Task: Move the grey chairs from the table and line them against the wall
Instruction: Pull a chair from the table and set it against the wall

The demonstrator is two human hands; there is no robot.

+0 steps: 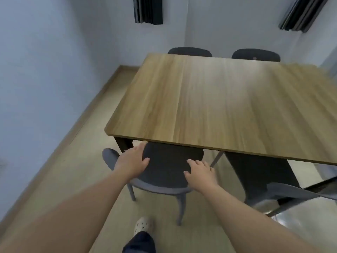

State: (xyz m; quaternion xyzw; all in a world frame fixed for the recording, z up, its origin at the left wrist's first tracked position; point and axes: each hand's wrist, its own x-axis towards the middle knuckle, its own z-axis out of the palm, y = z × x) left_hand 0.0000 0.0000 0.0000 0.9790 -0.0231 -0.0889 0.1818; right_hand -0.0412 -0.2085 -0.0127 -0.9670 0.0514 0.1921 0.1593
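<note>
A grey chair point(169, 172) stands at the near side of the wooden table point(228, 106), its dark seat partly under the tabletop and its curved back at the left. My left hand point(132, 161) lies flat on the seat's left edge, fingers stretched out and thumb on top. At the seat's right front edge rests my right hand point(199, 173), fingers spread on the cushion. Neither hand is visibly closed around the chair. Two more grey chairs point(189, 51) point(255, 55) show their backs behind the table's far edge.
Another grey chair point(291, 193), blurred, is at the table's near right. Pale walls meet in a corner beyond the table, with open floor point(76, 161) along the left wall. Black panels point(148, 10) hang high on the wall. My foot in a light clog point(143, 225) is below the chair.
</note>
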